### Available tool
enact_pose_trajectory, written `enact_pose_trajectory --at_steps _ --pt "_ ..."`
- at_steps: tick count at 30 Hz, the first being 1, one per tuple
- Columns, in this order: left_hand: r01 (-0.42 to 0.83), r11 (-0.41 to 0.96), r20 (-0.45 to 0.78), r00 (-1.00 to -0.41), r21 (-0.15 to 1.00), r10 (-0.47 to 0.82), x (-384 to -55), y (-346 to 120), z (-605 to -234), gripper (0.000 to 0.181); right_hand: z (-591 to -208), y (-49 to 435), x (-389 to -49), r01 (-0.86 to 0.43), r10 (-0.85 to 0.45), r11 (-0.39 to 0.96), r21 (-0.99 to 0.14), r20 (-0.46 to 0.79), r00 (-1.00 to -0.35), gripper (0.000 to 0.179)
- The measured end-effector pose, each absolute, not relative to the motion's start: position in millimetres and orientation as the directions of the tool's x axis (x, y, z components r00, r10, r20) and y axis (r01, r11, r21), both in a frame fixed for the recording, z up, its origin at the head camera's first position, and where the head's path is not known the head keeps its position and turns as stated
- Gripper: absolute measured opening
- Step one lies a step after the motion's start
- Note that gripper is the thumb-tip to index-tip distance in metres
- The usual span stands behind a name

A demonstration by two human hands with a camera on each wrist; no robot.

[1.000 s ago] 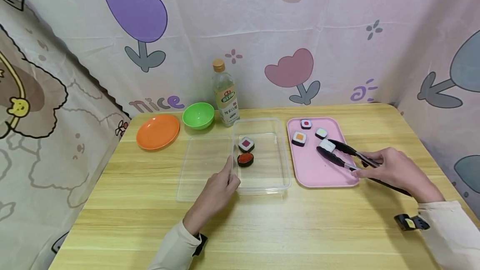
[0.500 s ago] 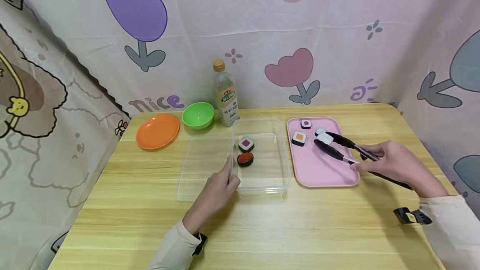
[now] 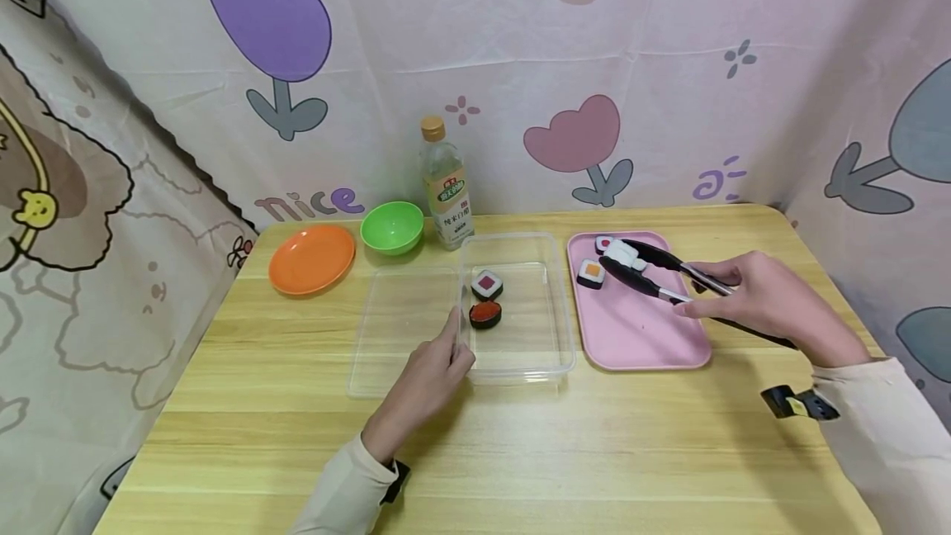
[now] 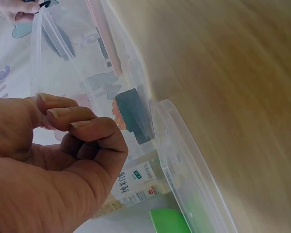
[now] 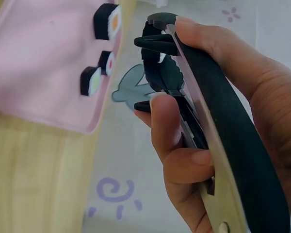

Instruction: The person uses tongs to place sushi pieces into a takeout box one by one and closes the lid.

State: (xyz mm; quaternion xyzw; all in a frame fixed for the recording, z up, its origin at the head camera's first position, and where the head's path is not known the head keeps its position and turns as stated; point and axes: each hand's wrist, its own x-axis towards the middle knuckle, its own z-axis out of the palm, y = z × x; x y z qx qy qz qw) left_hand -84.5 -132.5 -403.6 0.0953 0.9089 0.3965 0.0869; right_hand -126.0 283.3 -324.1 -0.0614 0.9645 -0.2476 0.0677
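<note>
In the head view, my left hand (image 3: 423,382) pinches the left rim of a clear plastic box (image 3: 520,374). Inside lie a sushi roll with a dark red centre (image 3: 487,286) and a sushi piece topped with red roe (image 3: 485,315). My right hand (image 3: 765,304) holds black-tipped tongs (image 5: 228,121), thumb on one arm and fingers curled round the other. Between the tong tips is a white-topped sushi piece (image 3: 622,253), over the back of the pink tray (image 3: 646,337). Sushi rolls with orange (image 3: 591,272), red (image 3: 604,243) and pale yellow (image 5: 90,81) centres sit on that tray.
A clear lid (image 3: 401,337) lies left of the box. Along the back stand an orange plate (image 3: 312,258), a green bowl (image 3: 392,229) and a bottle with an orange cap (image 3: 449,188). A printed cloth (image 3: 386,23) hangs behind the table.
My right hand has moved the tongs and the held sushi piece back and to the left over the tray, now overlapping the rolls there. The left hand and box have stayed put.
</note>
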Motion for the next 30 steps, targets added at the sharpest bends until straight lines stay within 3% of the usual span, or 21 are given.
enact_pose_trajectory --at_steps 21,30 --pt "0.110 0.671 -0.074 -0.968 0.733 0.240 -85 -133 -403 0.073 -292 215 -143 -0.291 -0.363 0.825 -0.484 -0.061 -0.930 0.076" --pt "0.120 0.671 -0.064 -0.968 0.731 0.243 -85 -133 -404 0.072 -298 185 -144 -0.417 -0.472 0.779 -0.468 0.000 -0.882 0.054"
